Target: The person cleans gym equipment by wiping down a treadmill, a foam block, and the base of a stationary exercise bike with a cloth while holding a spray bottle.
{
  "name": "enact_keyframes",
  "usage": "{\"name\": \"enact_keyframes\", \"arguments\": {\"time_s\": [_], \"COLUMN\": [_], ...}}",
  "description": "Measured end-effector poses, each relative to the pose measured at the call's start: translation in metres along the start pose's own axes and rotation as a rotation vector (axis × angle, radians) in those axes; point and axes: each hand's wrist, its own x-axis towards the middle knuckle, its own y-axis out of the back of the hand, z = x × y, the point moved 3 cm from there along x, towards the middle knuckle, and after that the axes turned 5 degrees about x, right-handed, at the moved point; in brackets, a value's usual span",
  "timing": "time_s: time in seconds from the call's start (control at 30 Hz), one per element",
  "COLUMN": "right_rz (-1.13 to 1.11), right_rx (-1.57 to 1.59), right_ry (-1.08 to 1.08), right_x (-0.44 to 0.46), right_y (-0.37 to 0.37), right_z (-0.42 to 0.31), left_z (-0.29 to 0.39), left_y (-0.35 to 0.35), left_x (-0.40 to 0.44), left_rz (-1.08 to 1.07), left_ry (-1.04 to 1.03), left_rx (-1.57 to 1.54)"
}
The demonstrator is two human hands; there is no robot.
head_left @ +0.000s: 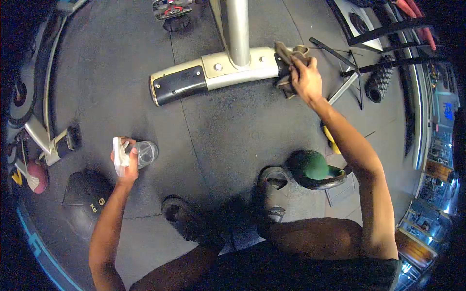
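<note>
My left hand is closed around the neck of a clear spray bottle with a white trigger head, held off to the left above the floor. Out to the right, my right hand grips a brown-grey cloth, pressing it on the right end of a machine's base foot. Part of the cloth hangs down past that end. The foot is cream metal with black footplates and bolts, and a silver post rises from its middle. The cloth hides most of the right footplate.
A green kettlebell stands by my right shoe. A black 5 kg ball lies at lower left. Right of the foot are a thin-legged stand and a black foam roller. Gym machine frames line the left.
</note>
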Motion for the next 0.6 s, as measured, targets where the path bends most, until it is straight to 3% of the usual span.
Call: {"name": "enact_keyframes", "arguments": {"time_s": [0.17, 0.4, 0.6], "right_rz": [-0.034, 0.008, -0.08], "right_rx": [0.075, -0.072, -0.218], "right_ry": [0.058, 0.286, -0.19], "right_x": [-0.026, -0.021, 0.006], "right_y": [-0.018, -0.013, 0.006], "right_z": [-0.041, -0.004, 0.08], "left_z": [0.005, -0.003, -0.006], "left_y": [-0.001, -0.002, 0.0], "left_x": [-0.002, 0.001, -0.005], "left_rz": [0.024, -0.008, -0.006], "left_ry": [-0.017, 0.013, 0.061], "left_rx": [0.033, 0.01, 0.037]}}
